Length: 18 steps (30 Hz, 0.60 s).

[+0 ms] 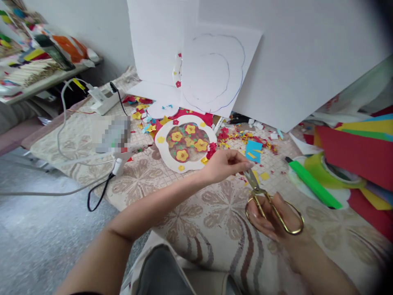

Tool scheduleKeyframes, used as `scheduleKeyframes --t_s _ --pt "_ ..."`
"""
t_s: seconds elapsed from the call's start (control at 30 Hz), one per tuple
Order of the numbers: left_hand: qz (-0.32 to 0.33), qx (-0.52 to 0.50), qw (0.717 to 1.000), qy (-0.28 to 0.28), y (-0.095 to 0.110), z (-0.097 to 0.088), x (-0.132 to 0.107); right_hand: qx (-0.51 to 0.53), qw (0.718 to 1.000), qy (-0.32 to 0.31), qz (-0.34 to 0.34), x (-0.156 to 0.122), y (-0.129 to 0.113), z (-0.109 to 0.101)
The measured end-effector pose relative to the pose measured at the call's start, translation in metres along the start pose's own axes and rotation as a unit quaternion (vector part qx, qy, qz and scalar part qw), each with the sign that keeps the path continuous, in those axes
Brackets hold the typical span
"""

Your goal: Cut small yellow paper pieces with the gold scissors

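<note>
My right hand (pixel 287 215) holds a pair of scissors (pixel 258 191) by its gold-coloured loop handles, blades pointing up and away. My left hand (pixel 225 166) is closed in a pinch at the blade tips; whatever is between its fingertips is too small or hidden to make out. Just beyond my left wrist lies a white scalloped paper ring (pixel 161 151) with yellow and red paper flowers (pixel 182 155) inside it. A small bunch of red paper petals (pixel 211 150) sits on its right rim. A blue paper piece (pixel 253 150) with yellow strips lies past my fingers.
White boards (pixel 294 61) stand at the back, with a sheet bearing drawn outlines (pixel 215 69) leaning there. To the right are a green cutter (pixel 316 184), a tape roll (pixel 316 166) and coloured paper (pixel 346 151). A power strip (pixel 107 100) and cables lie left. Paper scraps (pixel 239 137) litter the cloth.
</note>
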<state>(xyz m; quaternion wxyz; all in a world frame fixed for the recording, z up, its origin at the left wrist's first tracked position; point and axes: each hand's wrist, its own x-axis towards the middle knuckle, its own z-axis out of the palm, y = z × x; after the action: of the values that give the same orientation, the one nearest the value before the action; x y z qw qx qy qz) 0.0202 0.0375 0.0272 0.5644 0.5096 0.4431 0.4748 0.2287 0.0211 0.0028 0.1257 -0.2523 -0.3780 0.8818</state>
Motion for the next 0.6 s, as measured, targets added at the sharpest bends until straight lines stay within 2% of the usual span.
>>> scheduleKeyframes --t_s 0.1,0.2,0.3,0.4,0.47,0.6 --pt "0.022 0.024 0.996 0.080 0.003 -0.006 0.001 -0.003 1.000 0.004 -0.020 -0.005 -0.001 -0.001" --pt "0.038 0.174 0.978 0.110 0.002 -0.010 -0.005 -0.009 0.999 0.032 -0.032 -0.009 -0.003 -0.005" --pt "0.070 0.316 0.942 0.092 -0.002 -0.006 -0.017 -0.013 0.996 0.069 -0.057 -0.010 -0.007 -0.009" --pt "0.123 0.357 0.925 0.033 -0.007 0.001 -0.027 -0.025 0.988 0.125 -0.088 -0.007 -0.011 -0.014" --pt "0.103 0.375 0.921 0.017 -0.009 0.002 -0.031 -0.049 0.980 0.161 -0.104 -0.006 -0.012 -0.018" --pt "0.058 0.424 0.904 0.019 -0.012 0.003 -0.033 -0.111 0.966 0.198 -0.121 -0.006 -0.011 -0.026"
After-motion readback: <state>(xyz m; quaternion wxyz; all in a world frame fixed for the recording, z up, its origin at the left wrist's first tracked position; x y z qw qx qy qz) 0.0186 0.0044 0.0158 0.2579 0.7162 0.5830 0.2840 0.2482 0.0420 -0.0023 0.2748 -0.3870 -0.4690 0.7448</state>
